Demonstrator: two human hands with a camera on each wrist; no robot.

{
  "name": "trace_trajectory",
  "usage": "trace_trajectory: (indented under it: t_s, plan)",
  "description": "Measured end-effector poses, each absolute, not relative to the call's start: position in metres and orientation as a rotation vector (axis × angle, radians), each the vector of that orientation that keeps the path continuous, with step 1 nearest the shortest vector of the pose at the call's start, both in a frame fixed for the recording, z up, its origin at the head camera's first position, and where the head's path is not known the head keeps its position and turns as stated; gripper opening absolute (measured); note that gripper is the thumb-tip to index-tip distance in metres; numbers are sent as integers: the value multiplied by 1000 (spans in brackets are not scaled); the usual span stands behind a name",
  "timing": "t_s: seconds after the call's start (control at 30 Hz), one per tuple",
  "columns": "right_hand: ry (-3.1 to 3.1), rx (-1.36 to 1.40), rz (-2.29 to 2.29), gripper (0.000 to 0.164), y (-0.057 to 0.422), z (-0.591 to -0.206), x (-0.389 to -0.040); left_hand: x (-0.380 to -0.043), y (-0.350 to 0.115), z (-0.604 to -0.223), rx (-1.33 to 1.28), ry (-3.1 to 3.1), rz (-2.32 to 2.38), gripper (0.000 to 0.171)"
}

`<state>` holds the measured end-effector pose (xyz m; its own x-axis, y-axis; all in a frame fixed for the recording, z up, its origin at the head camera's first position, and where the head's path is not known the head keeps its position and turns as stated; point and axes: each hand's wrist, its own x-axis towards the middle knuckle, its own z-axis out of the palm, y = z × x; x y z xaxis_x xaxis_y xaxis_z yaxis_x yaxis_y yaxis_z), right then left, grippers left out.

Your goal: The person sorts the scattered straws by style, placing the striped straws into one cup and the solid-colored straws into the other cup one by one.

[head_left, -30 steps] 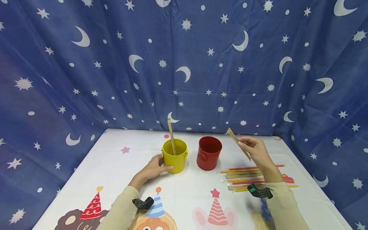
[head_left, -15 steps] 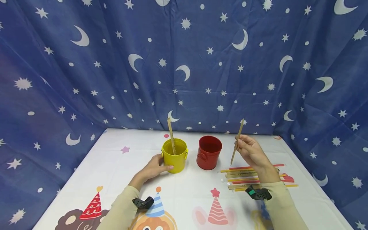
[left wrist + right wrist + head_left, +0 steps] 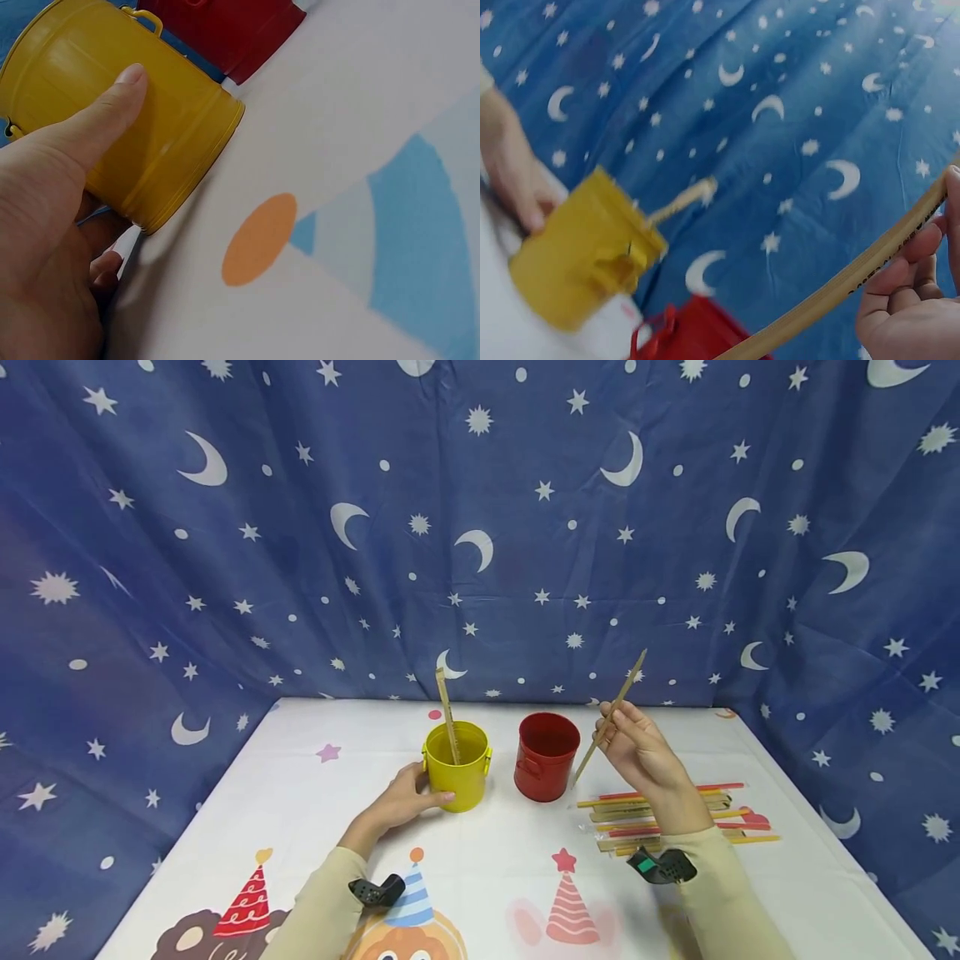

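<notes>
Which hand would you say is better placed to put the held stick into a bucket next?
Probably the right hand: it holds the tilted wooden stick near the red bucket, while the left hand grips the yellow bucket.

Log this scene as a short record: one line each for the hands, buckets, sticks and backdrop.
Left hand: holds the yellow bucket by its side
Right hand: pinches a held stick, tan and tilted, its lower end near the red bucket
Yellow bucket: upright, one leaning stick inside, sticking out above the rim
Red bucket: upright, to the right of the yellow bucket, apart from it; no stick seen in it
Pile: red, yellow and tan sticks lying flat, partly hidden by the right arm
Surface: white printed cloth
Backdrop: blue moon-and-star curtain
</notes>
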<state>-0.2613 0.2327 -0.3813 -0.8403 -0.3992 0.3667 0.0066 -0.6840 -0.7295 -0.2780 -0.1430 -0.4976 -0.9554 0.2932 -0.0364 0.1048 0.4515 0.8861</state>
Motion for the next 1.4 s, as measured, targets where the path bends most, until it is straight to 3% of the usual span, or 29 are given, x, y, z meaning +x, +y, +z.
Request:
trace_trajectory:
  t_s: [0.37, 0.57, 0.87, 1.4]
  plan:
    - [1116, -636, -2673, 24, 172, -336, -268, -278, -149, -495, 353, 2498, 1542, 86]
    - [1151, -501, -2720, 25, 128, -321, -284, -281, -152, -490, 366, 2512, 1518, 88]
    - [1195, -388, -2677, 36, 82, -341, -304, -278, -150, -491, 375, 2486, 1529, 87]
    - [1593, -83, -2505, 9, 57, -379, -318, -277, -144, -496, 339, 2508, 1524, 89]
